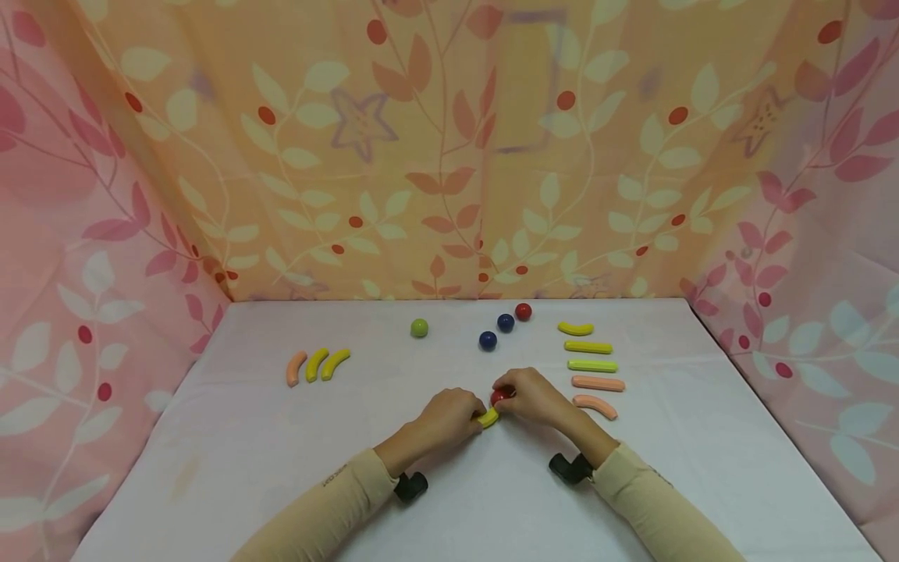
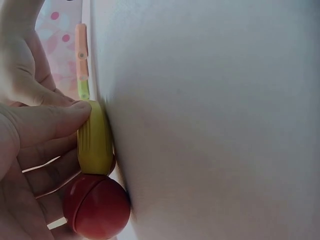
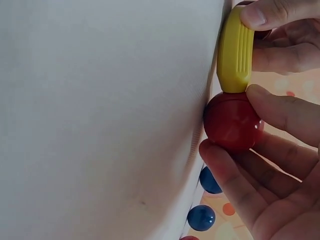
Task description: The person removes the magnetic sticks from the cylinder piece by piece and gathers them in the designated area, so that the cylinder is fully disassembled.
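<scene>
My left hand (image 1: 453,414) pinches a yellow curved stick (image 2: 95,142) between thumb and fingers, low over the white tabletop. A red ball (image 2: 102,206) sits against the stick's left end, beneath the left palm and hidden in the head view. At the other end, a second red ball (image 3: 234,122) meets the stick. My right hand (image 1: 532,394) holds that ball, its thumb and fingertips spread round it.
Right of the hands lies a column of yellow, lime and peach sticks (image 1: 592,365). Three curved sticks (image 1: 317,364) lie at left. Further back are a green ball (image 1: 419,328), two blue balls (image 1: 488,340) and a red one (image 1: 523,312). Patterned curtains (image 1: 449,156) enclose the table.
</scene>
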`<state>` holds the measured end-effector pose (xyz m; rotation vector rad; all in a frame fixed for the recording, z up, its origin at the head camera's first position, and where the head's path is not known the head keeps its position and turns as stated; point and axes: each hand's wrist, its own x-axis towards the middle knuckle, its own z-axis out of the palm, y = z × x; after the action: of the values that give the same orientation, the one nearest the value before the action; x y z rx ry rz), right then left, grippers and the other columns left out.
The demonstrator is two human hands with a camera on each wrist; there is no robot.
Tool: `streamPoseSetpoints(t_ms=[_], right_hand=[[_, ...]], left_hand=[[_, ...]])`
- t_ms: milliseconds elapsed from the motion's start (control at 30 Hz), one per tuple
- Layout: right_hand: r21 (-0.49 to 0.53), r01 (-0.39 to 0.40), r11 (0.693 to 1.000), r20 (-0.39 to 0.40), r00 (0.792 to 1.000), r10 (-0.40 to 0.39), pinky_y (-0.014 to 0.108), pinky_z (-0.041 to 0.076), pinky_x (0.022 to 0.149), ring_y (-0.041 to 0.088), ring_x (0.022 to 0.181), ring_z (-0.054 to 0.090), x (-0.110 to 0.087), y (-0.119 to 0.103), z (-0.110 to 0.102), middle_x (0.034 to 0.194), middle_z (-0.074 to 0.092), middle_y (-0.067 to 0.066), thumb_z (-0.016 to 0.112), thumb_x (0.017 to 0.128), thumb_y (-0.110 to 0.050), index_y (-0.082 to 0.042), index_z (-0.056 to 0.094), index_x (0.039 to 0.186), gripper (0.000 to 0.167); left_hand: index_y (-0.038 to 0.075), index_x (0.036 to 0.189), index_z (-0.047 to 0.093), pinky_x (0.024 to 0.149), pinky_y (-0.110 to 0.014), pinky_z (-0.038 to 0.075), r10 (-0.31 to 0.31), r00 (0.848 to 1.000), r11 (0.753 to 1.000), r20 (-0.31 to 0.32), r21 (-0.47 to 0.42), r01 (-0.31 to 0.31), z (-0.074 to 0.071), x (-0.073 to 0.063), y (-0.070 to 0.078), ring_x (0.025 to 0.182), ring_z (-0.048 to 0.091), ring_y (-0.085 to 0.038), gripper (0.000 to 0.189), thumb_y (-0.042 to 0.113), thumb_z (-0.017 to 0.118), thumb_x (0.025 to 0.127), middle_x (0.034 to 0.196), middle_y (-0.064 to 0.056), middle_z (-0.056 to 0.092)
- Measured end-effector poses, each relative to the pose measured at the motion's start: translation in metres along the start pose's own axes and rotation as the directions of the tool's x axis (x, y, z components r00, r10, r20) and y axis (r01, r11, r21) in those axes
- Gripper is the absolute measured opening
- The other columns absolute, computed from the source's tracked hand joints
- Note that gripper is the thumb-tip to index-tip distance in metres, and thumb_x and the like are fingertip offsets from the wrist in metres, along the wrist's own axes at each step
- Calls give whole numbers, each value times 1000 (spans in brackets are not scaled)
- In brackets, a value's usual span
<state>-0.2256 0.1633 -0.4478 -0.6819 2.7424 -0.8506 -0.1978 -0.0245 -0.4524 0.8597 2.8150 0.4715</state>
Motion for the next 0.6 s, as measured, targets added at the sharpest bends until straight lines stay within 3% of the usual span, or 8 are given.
streamPoseSetpoints(t_ms=[200, 333, 500, 600], right_hand=[[-13, -45, 999, -20, 999, 44, 34, 53, 81, 15, 82, 57, 5, -3, 1, 93, 71, 5, 76, 83, -12, -1, 72, 106, 26], [-49, -85, 995, -45, 996, 83, 36, 52, 81, 17, 84, 58, 9, -3, -2, 96, 70, 8, 74, 85, -13, 0, 71, 109, 28], [-93, -169, 981, -129, 979, 157, 40, 51, 84, 23, 90, 58, 15, 9, -19, 104, 69, 13, 70, 86, -12, 0, 70, 113, 30], [-82, -188, 979, -121, 977, 178, 40, 51, 85, 24, 92, 58, 21, 17, -32, 105, 69, 14, 70, 87, -14, 0, 69, 115, 31]], left_hand=[[10, 101, 77, 73, -23, 50, -52, 999, 998, -11, -23, 52, 0, 2, 2, 77, 60, -7, 18, 17, 75, 85, 92, 2, 75], [10, 99, 78, 72, -23, 50, -54, 998, 998, -19, -33, 54, -2, 1, 2, 78, 62, -8, 17, 16, 76, 84, 92, 2, 75], [12, 101, 78, 75, -23, 50, -47, 999, 997, 5, -58, 47, -4, 0, 1, 83, 63, -8, 19, 13, 76, 82, 97, 2, 75], [12, 103, 77, 77, -24, 51, -56, 998, 996, 18, -63, 57, -4, 0, 1, 86, 64, -9, 21, 13, 76, 83, 100, 2, 75]])
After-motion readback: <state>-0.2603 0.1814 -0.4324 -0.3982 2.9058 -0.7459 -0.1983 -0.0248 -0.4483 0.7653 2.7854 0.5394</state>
